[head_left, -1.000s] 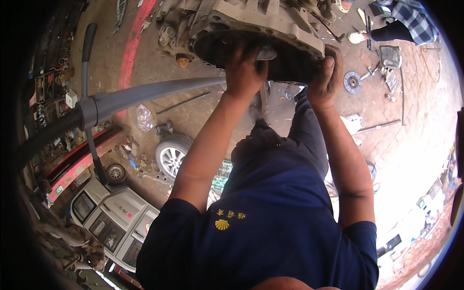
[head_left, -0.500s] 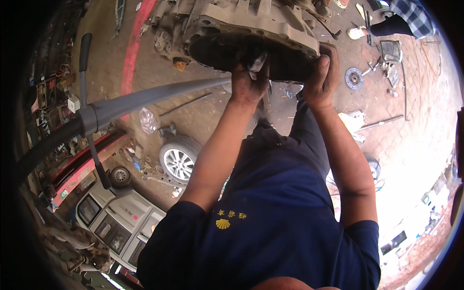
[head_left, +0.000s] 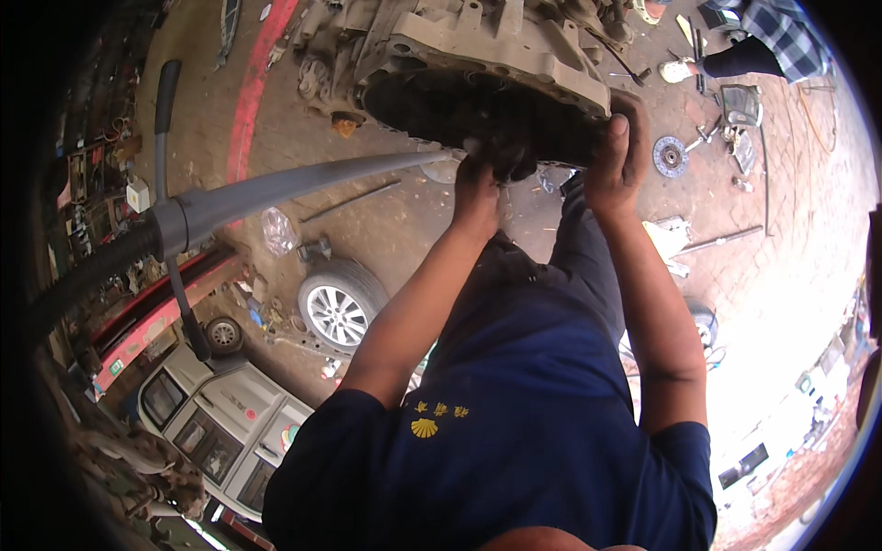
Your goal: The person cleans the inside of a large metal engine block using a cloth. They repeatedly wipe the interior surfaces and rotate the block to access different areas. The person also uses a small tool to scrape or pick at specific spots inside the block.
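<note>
Left hand [head_left: 477,191]: lowered since the earlier frame; fingers in shadow, grip untellable. Right hand [head_left: 614,174]: cupped against the right edge of a dusty grey-brown, open-mouthed metal housing [head_left: 496,41], closure unclear. Housing: beyond both hands; top cut off, interior dark. Long grey tapering bar [head_left: 276,188]: crosses left. Silver-spoked, black-tyred wheel [head_left: 337,312]: floor, left.
</note>
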